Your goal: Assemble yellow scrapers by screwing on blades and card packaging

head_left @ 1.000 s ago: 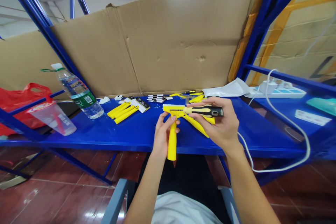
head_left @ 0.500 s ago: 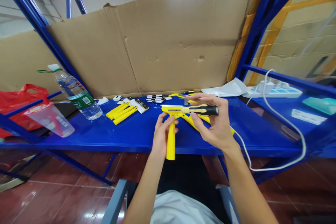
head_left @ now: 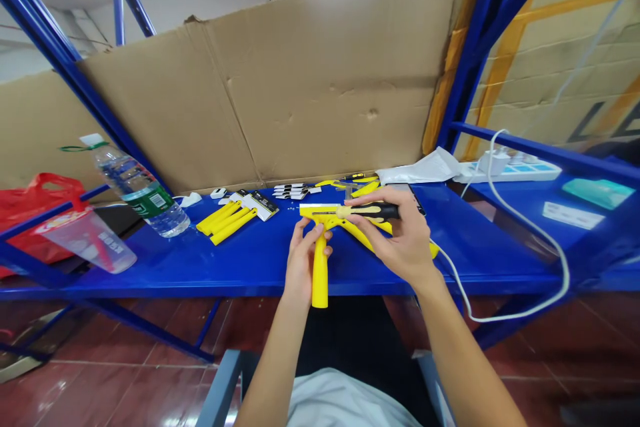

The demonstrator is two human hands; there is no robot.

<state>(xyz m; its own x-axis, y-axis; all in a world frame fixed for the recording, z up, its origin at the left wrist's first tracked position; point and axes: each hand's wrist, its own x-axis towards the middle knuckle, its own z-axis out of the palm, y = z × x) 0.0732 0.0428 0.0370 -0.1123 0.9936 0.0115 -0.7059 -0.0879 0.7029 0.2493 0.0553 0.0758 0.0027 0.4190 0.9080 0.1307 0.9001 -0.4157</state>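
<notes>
A yellow T-shaped scraper [head_left: 320, 277] stands upright with its handle pointing down toward me. My left hand [head_left: 299, 263] is closed around the handle just under the head, and a pale strip runs along the head's upper edge. In my right hand [head_left: 403, 240] is a screwdriver [head_left: 383, 211] with a black and cream handle, gripped by thumb and fingers. Its shaft lies sideways along the front of the scraper head; whether the tip touches a screw is too small to tell. Behind my right hand, more yellow pieces [head_left: 357, 238] lie partly hidden on the table.
Yellow-handled scrapers with black-and-white heads [head_left: 227, 225] lie left on the blue table [head_left: 250, 273]. Small black-and-white packs [head_left: 293, 191] are behind. A water bottle [head_left: 150, 203], a plastic cup [head_left: 95, 243] and a red bag [head_left: 30, 213] stand left. A white cable [head_left: 565, 273] loops at right.
My right fingers have closed further around the screwdriver handle. Scraper and screwdriver stay together in much the same pose, while the whole view has shifted slightly.
</notes>
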